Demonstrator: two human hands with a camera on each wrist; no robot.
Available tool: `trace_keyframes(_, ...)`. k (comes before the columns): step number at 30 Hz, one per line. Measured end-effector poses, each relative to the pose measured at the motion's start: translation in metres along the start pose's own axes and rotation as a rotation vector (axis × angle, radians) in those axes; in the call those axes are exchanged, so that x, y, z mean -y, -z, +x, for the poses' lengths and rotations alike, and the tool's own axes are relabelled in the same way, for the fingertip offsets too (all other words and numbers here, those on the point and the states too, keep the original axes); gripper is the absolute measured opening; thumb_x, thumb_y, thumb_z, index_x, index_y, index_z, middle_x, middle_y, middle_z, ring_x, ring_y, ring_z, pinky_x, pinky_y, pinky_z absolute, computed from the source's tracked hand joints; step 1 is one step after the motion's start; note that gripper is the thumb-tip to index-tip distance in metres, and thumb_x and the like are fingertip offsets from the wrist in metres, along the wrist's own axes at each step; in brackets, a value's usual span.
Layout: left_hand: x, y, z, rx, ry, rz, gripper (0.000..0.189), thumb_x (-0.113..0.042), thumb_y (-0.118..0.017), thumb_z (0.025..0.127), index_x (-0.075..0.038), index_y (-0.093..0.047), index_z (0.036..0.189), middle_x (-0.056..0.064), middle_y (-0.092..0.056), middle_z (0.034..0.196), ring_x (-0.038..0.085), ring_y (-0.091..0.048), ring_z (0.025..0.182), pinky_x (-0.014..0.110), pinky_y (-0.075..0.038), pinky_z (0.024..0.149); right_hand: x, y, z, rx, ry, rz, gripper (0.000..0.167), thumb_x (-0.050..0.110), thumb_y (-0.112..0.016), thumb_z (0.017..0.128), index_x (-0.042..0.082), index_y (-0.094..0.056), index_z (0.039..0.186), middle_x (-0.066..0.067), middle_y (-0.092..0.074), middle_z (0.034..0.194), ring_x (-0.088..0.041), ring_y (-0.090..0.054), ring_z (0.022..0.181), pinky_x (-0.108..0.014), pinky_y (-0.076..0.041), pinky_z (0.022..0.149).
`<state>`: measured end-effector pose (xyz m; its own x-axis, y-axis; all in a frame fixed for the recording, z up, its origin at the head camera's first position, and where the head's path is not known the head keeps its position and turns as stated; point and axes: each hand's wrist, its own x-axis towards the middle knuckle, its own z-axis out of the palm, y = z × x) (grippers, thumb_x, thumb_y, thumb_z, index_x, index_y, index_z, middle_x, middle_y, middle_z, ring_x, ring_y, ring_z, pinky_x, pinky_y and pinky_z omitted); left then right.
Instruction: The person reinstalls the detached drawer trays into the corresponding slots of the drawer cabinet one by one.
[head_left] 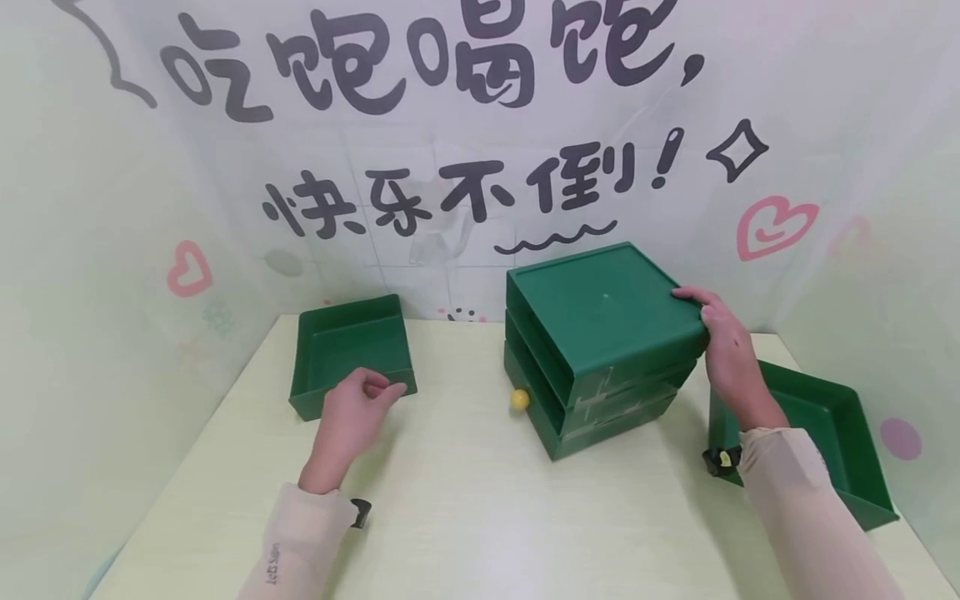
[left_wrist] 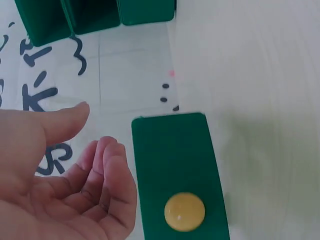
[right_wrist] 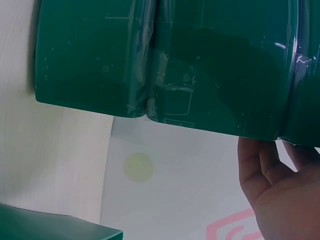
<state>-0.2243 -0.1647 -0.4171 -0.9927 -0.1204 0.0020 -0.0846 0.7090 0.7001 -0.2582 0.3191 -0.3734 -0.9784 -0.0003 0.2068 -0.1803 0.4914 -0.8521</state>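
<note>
A green stacked drawer cabinet (head_left: 607,300) stands right of centre, its upper two compartments without drawers and a yellow round knob (head_left: 520,400) on the bottom front. My right hand (head_left: 729,346) grips its right rear edge, one finger over the top and other fingertips hidden behind the edge in the right wrist view. A loose green drawer (head_left: 348,342) lies at the left. Over its near edge hovers my left hand (head_left: 352,417), fingers loosely bent and nothing in the palm. The left wrist view shows that drawer's front (left_wrist: 170,155) with a yellow knob (left_wrist: 185,212) beside the fingers.
Another green drawer (head_left: 825,408) lies at the right, partly hidden by my right forearm. Behind the pale table (head_left: 480,517) hangs a white sheet (head_left: 450,133) with large dark lettering. Both wrists carry small black devices.
</note>
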Motion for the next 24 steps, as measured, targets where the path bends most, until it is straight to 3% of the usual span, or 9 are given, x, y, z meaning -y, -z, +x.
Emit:
trace_keyframes(9,0.023,0.017,-0.005,-0.021,0.105,0.051,0.047,-0.041,-0.063,0.099,0.001,-0.058,0.117,0.021,-0.068,0.109,0.028,-0.065,0.089,0.029,-0.048,0.066,-0.001,0.000,0.000,0.002,0.000,-0.005,0.058,0.038,-0.006,0.110,0.022,-0.041,0.154,-0.010,-0.025,0.169,-0.041,-0.024,0.153,-0.072,-0.018,0.120)
trace_keyframes(19,0.044,0.018,-0.004,0.006,0.221,0.054,0.053,-0.044,-0.062,0.099,0.006,-0.061,0.117,0.026,-0.068,0.112,0.029,-0.062,0.085,0.028,-0.047,0.061,-0.004,-0.001,0.000,-0.008,0.023,-0.011,0.058,0.039,-0.007,0.111,0.021,-0.042,0.153,-0.009,-0.027,0.167,-0.039,-0.027,0.152,-0.070,-0.019,0.121)
trace_keyframes(22,0.049,0.017,-0.003,-0.002,0.224,0.056,0.055,-0.047,-0.062,0.098,0.006,-0.065,0.111,0.025,-0.070,0.107,0.028,-0.061,0.081,0.028,-0.046,0.059,-0.004,-0.001,0.000,-0.010,0.022,-0.009,0.058,0.039,-0.007,0.111,0.021,-0.042,0.153,-0.009,-0.027,0.168,-0.039,-0.026,0.152,-0.070,-0.019,0.121)
trace_keyframes(24,0.051,0.017,-0.002,-0.005,0.229,0.056,0.053,-0.048,-0.062,0.098,0.004,-0.068,0.102,0.021,-0.070,0.092,0.026,-0.059,0.074,0.029,-0.044,0.056,-0.004,-0.001,0.001,-0.011,0.020,-0.006,0.058,0.040,-0.007,0.111,0.022,-0.043,0.153,-0.009,-0.027,0.168,-0.039,-0.026,0.152,-0.070,-0.019,0.121)
